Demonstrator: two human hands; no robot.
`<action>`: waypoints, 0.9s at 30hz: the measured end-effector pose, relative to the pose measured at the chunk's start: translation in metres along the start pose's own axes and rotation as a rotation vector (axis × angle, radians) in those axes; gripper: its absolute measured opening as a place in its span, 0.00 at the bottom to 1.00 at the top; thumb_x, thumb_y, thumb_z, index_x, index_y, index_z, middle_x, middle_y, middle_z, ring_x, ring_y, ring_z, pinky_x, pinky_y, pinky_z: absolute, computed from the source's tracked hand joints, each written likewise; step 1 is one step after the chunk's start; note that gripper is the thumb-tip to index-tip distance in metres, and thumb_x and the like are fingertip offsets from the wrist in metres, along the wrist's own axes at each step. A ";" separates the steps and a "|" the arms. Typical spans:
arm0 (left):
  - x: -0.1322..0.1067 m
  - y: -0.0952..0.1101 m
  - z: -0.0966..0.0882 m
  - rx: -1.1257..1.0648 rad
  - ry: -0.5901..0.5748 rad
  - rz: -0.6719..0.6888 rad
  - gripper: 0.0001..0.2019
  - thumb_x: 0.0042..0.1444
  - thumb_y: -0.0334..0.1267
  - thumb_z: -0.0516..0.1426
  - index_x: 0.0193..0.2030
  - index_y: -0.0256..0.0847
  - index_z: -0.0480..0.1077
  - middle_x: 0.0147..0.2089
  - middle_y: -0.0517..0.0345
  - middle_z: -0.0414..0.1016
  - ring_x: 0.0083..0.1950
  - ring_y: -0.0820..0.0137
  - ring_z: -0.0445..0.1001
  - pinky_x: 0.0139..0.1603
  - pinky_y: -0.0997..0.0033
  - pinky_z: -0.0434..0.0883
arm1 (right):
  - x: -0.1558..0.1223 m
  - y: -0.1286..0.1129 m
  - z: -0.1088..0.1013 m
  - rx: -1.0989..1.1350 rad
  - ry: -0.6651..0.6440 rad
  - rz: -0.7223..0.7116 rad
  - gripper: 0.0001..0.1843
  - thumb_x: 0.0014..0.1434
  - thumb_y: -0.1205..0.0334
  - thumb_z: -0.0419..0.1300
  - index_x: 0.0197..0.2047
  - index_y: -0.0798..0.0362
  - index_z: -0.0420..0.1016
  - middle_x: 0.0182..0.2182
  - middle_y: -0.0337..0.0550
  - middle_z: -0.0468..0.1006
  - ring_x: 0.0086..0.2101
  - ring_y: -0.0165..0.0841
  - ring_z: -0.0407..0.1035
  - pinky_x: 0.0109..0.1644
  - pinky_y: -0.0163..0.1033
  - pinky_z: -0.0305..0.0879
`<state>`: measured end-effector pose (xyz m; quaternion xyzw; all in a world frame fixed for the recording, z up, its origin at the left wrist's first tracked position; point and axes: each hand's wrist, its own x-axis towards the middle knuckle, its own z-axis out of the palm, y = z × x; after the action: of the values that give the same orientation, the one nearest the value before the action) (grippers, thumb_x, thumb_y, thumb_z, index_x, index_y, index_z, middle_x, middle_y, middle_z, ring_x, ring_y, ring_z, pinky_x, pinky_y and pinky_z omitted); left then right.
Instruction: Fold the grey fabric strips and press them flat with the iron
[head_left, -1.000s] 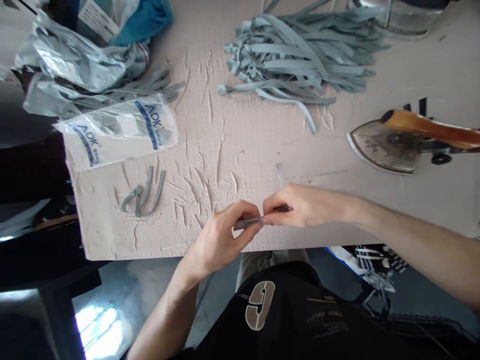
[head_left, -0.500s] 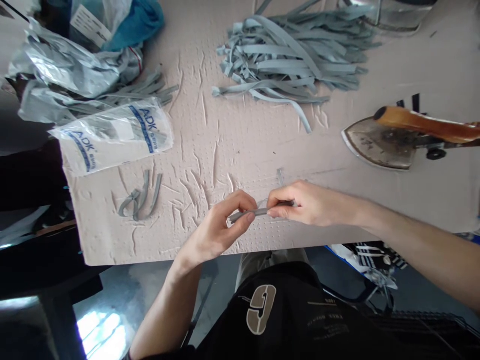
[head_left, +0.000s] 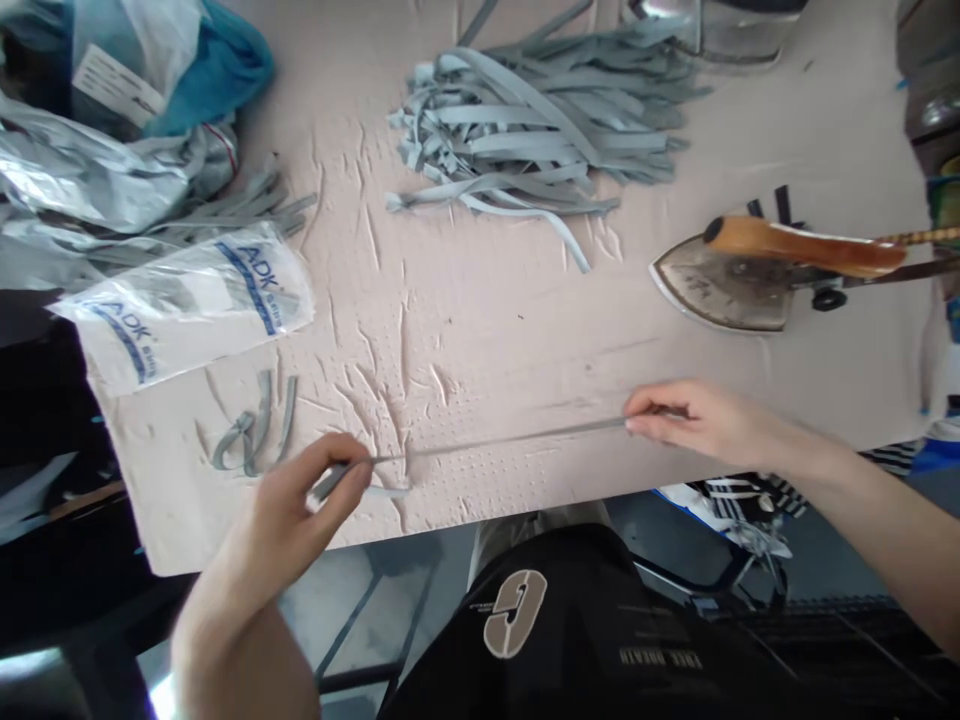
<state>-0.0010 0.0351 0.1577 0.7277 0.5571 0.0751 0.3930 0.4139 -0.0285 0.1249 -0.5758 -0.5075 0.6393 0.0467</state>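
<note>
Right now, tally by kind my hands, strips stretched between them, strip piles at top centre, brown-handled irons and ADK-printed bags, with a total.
Left hand and right hand: 2
Stretched strip: 1
Top-centre strip pile: 1
Brown-handled iron: 1
ADK-printed bag: 1
Total: 6

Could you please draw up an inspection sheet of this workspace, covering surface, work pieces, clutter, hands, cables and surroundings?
Surface: pale table covering, creased and wrinkled, mostly on the left half.
Work pieces: thin grey strip drawn straight between the hands; large pile of strips at the far side.
Clutter: looped strips and printed plastic bag on the left; iron on the right.
Hands: left hand and right hand each pinch the strip.
Cables: patterned cord by the iron's handle, running off right.
Surroundings: striped items below the near edge, right side.
</note>
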 end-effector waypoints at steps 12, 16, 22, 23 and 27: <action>0.116 -0.021 0.110 0.480 0.004 -0.053 0.08 0.64 0.37 0.53 0.42 0.44 0.74 0.44 0.49 0.79 0.43 0.58 0.78 0.38 0.66 0.68 | 0.085 0.031 -0.041 -0.227 0.249 0.211 0.15 0.63 0.52 0.56 0.30 0.52 0.70 0.20 0.38 0.72 0.19 0.28 0.64 0.30 0.39 0.57; 0.112 -0.016 0.111 0.553 -0.008 -0.103 0.09 0.65 0.39 0.54 0.47 0.43 0.72 0.44 0.49 0.79 0.43 0.56 0.78 0.38 0.64 0.68 | 0.079 0.039 -0.042 -0.518 0.384 0.275 0.15 0.62 0.50 0.59 0.32 0.51 0.75 0.29 0.46 0.79 0.29 0.35 0.71 0.32 0.40 0.55; 0.117 -0.005 0.111 0.688 -0.011 -0.078 0.11 0.65 0.37 0.51 0.47 0.39 0.73 0.47 0.44 0.77 0.53 0.52 0.75 0.50 0.56 0.70 | 0.052 0.060 -0.006 -0.839 0.837 -0.294 0.13 0.69 0.60 0.53 0.47 0.54 0.77 0.45 0.49 0.82 0.45 0.40 0.75 0.48 0.44 0.69; 0.120 -0.004 0.111 0.701 -0.019 -0.078 0.11 0.65 0.36 0.51 0.46 0.38 0.73 0.48 0.43 0.76 0.54 0.51 0.75 0.51 0.56 0.70 | 0.050 0.063 0.002 -0.868 0.820 -0.436 0.13 0.68 0.62 0.53 0.49 0.55 0.77 0.47 0.51 0.81 0.48 0.40 0.75 0.54 0.45 0.70; 0.129 -0.001 0.112 0.682 -0.022 -0.093 0.12 0.65 0.36 0.51 0.47 0.37 0.74 0.49 0.42 0.74 0.56 0.51 0.73 0.53 0.55 0.70 | 0.054 0.075 0.025 -0.985 0.727 -0.691 0.17 0.67 0.68 0.54 0.56 0.63 0.75 0.57 0.57 0.78 0.59 0.44 0.70 0.65 0.51 0.65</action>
<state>0.1066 0.0923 0.0384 0.7918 0.5785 -0.1412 0.1359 0.4160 -0.0445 0.0311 -0.5129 -0.8441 0.0506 0.1480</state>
